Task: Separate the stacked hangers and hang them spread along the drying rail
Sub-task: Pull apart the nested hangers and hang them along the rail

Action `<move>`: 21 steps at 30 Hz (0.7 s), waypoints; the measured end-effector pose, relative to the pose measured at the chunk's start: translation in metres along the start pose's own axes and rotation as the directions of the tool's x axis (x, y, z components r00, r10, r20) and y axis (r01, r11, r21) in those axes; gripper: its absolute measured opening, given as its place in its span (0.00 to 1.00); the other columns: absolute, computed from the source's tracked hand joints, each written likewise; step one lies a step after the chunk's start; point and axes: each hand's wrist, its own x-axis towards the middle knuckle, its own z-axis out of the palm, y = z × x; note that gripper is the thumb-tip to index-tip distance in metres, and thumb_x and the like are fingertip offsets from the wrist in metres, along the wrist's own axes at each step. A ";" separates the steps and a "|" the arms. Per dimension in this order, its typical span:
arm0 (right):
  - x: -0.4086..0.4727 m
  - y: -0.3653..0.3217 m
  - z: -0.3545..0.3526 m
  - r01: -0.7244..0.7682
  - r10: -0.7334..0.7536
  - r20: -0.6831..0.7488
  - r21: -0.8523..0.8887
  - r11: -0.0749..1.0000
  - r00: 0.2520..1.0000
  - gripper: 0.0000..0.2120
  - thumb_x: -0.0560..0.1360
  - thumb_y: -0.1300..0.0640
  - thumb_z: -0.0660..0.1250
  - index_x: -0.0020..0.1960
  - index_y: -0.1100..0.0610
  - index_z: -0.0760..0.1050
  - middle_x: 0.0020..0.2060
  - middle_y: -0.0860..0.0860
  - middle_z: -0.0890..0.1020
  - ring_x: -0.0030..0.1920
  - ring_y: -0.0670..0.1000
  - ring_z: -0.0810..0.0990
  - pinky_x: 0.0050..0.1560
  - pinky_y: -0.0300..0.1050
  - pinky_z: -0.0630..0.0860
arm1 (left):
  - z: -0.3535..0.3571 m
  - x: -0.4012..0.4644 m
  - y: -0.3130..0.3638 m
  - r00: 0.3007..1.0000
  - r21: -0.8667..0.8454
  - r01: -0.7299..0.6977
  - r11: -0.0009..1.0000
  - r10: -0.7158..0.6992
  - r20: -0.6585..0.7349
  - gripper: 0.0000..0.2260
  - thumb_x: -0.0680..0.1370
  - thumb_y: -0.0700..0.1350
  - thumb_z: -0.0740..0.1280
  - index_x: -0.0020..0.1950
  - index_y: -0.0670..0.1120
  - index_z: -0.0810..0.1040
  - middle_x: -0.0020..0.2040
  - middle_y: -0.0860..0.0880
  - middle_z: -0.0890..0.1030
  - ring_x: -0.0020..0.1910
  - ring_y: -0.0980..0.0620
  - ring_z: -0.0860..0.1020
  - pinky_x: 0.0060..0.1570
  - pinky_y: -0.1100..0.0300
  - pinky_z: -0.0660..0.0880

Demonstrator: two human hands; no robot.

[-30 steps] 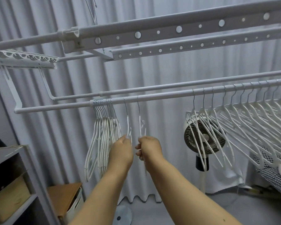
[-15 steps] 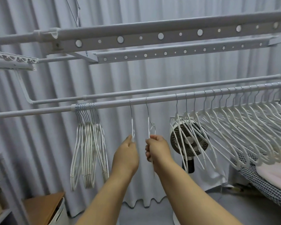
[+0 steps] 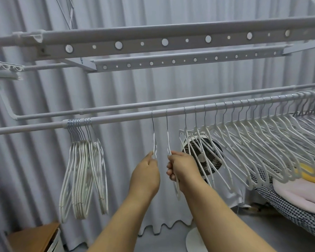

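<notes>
We see two single white hangers hooked side by side on the near drying rail (image 3: 116, 119), close together but apart. Our left hand (image 3: 145, 176) pinches the left hanger (image 3: 154, 142) at the lower end of its neck, thumb and fingers (image 3: 151, 155) curled tightly against the wire, so nothing of the hand stays open. Our right hand (image 3: 183, 169) grips the right hanger (image 3: 168, 140), fingers wrapped round its upper frame; the hanger's lower loop sticks out below the fist. Both hooks sit on the rail.

To the left along the same rail hangs the stacked bunch of hangers (image 3: 84, 175), hooks pressed together and bodies overlapping, well apart from the two we hold. To the right, just beside the right hanger, starts a long row of spread hangers (image 3: 253, 148), each hook spaced from the next, running off to the far right end of the rail.

Behind the near rail runs a second, thinner rail (image 3: 171, 101), and above both sit two perforated bars (image 3: 153, 43). A fan (image 3: 204, 157) stands behind the spread row. Grey curtains (image 3: 135, 88) cover the far wall. Low at the left is a brown box (image 3: 33, 237); at the right, a checked cloth (image 3: 289, 210) with a pale pink item (image 3: 298, 195) on it.
</notes>
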 end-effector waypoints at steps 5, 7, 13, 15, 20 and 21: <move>0.003 -0.005 -0.011 -0.006 0.006 -0.016 0.002 1.000 1.000 0.16 0.79 0.65 0.58 0.66 0.60 0.71 0.29 0.55 0.72 0.19 0.47 0.69 0.21 0.34 0.61 | 0.010 0.000 0.005 1.000 -0.010 0.009 1.000 -0.009 0.018 0.20 0.83 0.52 0.52 0.73 0.53 0.71 0.71 0.51 0.73 0.69 0.50 0.70 0.68 0.57 0.65; 0.003 -0.007 -0.015 -0.004 0.004 -0.018 0.003 1.000 1.000 0.15 0.79 0.65 0.58 0.65 0.60 0.71 0.29 0.55 0.72 0.19 0.47 0.69 0.20 0.34 0.61 | 0.014 0.000 0.006 1.000 -0.005 0.005 1.000 -0.005 0.024 0.19 0.82 0.53 0.51 0.69 0.52 0.74 0.66 0.50 0.77 0.65 0.49 0.73 0.66 0.52 0.68; 0.003 -0.012 -0.022 -0.012 0.011 -0.012 -0.011 1.000 1.000 0.15 0.79 0.65 0.58 0.65 0.59 0.71 0.28 0.54 0.72 0.19 0.47 0.69 0.21 0.35 0.62 | 0.019 -0.004 0.014 1.000 0.000 -0.008 1.000 0.008 0.020 0.17 0.83 0.52 0.51 0.62 0.52 0.77 0.57 0.49 0.80 0.56 0.49 0.76 0.55 0.55 0.71; 0.003 -0.013 -0.024 -0.015 0.015 -0.008 -0.025 1.000 1.000 0.16 0.79 0.65 0.58 0.66 0.58 0.71 0.28 0.54 0.72 0.20 0.47 0.69 0.21 0.35 0.62 | 0.020 -0.005 0.016 1.000 -0.005 -0.003 1.000 0.003 0.020 0.17 0.83 0.52 0.51 0.62 0.52 0.77 0.57 0.49 0.80 0.56 0.48 0.76 0.57 0.54 0.71; 0.004 -0.017 -0.029 -0.015 0.014 -0.017 -0.045 0.999 1.000 0.17 0.79 0.65 0.58 0.66 0.59 0.71 0.28 0.54 0.72 0.19 0.47 0.68 0.22 0.35 0.61 | 0.025 -0.005 0.018 0.999 -0.019 0.021 1.000 -0.020 0.039 0.19 0.82 0.54 0.52 0.65 0.50 0.76 0.62 0.47 0.79 0.62 0.46 0.75 0.65 0.49 0.71; 0.004 -0.017 -0.030 -0.014 0.013 -0.019 -0.050 0.999 1.000 0.17 0.79 0.65 0.58 0.66 0.58 0.71 0.28 0.54 0.72 0.19 0.47 0.69 0.22 0.36 0.61 | 0.026 -0.005 0.018 0.999 -0.027 0.020 0.999 -0.019 0.042 0.18 0.83 0.53 0.52 0.65 0.51 0.76 0.62 0.48 0.79 0.61 0.47 0.75 0.64 0.50 0.71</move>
